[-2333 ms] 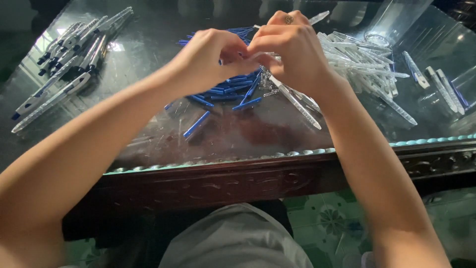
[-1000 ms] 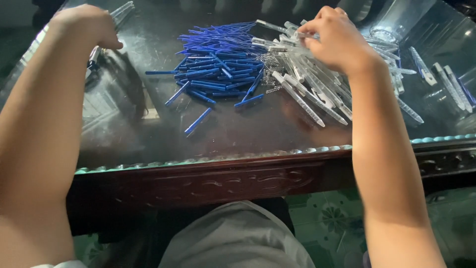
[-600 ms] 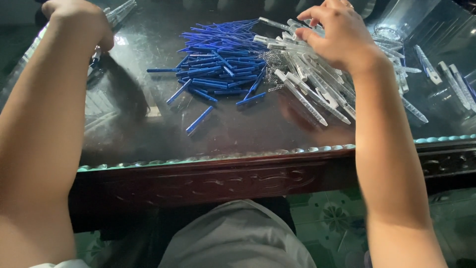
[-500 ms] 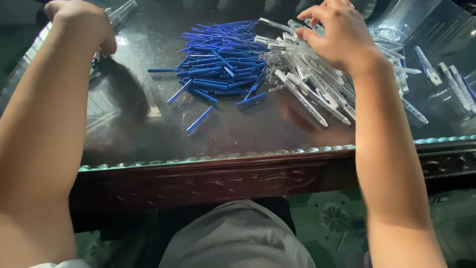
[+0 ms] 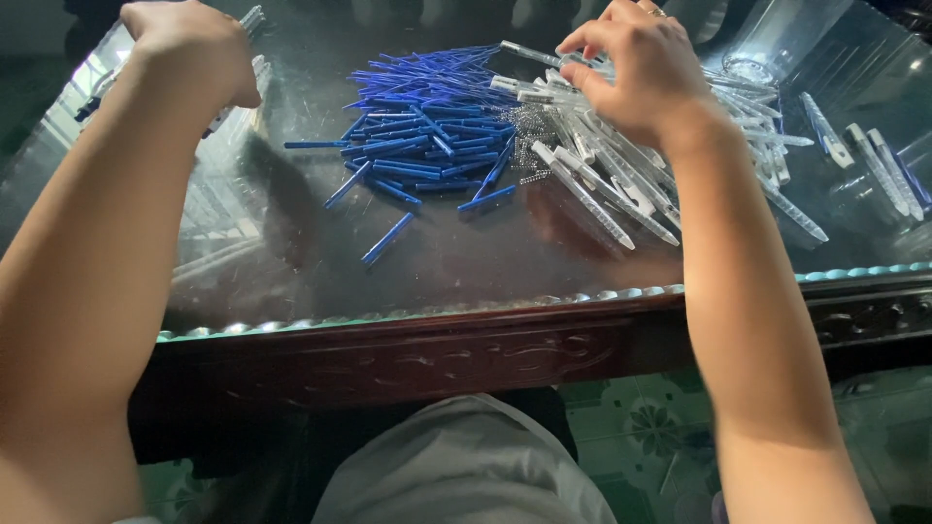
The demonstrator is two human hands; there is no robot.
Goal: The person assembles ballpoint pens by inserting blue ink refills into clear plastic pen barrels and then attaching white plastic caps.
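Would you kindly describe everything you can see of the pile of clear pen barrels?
The pile of clear pen barrels lies loosely heaped on the glass tabletop, right of the blue refills. The barrels look like transparent plastic with pale tips, lying flat, crossing at many angles. The right hand rests on the heap's top, fingers curled into it.

Two bare forearms without sleeves, a ring on the right grip (image 5: 636,68), pale grey clothing over the lap

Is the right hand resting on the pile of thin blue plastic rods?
No, the right hand is over the clear plastic pen barrels, beside the blue rods.
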